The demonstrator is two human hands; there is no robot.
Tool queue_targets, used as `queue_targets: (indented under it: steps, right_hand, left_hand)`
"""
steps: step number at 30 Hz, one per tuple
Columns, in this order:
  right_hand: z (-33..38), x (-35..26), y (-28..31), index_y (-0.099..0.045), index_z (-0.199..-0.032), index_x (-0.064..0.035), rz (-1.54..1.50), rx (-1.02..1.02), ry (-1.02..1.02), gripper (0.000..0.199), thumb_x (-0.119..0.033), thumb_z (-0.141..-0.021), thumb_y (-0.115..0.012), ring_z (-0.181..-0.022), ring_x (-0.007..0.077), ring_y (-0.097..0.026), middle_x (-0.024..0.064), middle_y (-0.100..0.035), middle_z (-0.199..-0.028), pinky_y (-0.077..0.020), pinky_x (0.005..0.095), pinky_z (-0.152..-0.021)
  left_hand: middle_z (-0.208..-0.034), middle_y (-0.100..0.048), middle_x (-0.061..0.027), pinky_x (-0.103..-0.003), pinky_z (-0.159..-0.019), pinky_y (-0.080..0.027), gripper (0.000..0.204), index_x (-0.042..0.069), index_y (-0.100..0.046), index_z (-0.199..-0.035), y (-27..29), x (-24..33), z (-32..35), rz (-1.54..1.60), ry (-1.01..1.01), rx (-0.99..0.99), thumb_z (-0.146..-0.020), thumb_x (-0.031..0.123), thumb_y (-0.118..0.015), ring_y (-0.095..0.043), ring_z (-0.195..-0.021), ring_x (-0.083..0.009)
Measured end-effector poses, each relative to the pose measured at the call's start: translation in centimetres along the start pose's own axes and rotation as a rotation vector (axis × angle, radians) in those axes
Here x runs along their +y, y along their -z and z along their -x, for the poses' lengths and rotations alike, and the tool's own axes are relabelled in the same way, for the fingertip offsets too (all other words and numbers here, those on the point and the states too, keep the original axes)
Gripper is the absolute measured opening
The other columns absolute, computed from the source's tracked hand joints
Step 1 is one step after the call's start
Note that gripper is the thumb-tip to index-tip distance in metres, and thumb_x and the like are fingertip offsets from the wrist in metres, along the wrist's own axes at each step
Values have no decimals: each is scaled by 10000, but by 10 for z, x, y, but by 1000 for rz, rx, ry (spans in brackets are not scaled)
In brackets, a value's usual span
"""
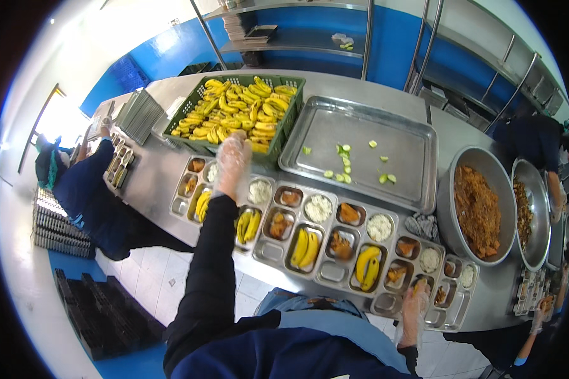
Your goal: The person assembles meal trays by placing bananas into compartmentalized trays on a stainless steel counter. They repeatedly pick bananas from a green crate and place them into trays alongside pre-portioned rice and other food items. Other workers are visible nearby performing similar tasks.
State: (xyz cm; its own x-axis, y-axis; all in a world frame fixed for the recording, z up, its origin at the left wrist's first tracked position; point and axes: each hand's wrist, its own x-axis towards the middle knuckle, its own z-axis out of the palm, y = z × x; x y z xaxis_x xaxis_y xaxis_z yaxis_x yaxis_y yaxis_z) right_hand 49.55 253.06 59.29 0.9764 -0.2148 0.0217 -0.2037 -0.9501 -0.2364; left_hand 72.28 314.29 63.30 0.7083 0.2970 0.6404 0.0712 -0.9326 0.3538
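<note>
My left hand (232,163), in a thin clear glove, reaches out over the row of steel meal trays (269,251) toward the green crate of bananas (237,112); its fingers hang loosely apart at the crate's near edge and I see nothing in them. My right hand (413,312), also gloved, rests on the near rim of the right-hand meal tray (450,314). The trays hold bananas, white rice and brown fried pieces in their compartments.
A large flat steel pan (360,148) with a few green vegetable slices lies behind the trays. Two big round bowls (479,208) of brown cooked food stand at the right. Another person in dark blue (91,189) works at the left, others at the right. Stacked trays (139,114) sit far left.
</note>
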Motion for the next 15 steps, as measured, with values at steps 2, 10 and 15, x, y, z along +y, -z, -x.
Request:
queue_targets:
  steps: [2, 10, 15]
  right_hand:
    - [-7, -24, -1, -530, -1299, 22, 64, 105, -109, 418, -137, -920, -610, -1223, 445, -528, 299, -607, -1223, -441, 508, -1008]
    - [-3, -131, -20, -573, -1176, 5, 16, 167, -52, 380, -56, -823, -700, -1194, 454, -537, 296, -562, -1253, -461, 510, -976]
    - [5, -175, -32, -607, -1148, 8, -27, 94, -67, 357, -74, -814, -701, -1205, 460, -527, 305, -540, -1289, -451, 499, -992]
  left_hand:
    - [-979, -691, -203, -415, -793, -531, 373, 48, -647, -1156, -14, -58, -54, 21, -90, -82, -827, 217, -698, -669, -931, -355]
    - [-1083, -687, -178, -359, -879, -524, 507, 42, -619, -1266, -119, -99, -147, -303, -212, -674, -818, 249, -730, -666, -1048, -307]
    - [-1188, -643, -236, -393, -932, -502, 384, 3, -638, -1207, -124, -83, -151, 123, 237, -601, -867, 179, -646, -616, -1144, -371]
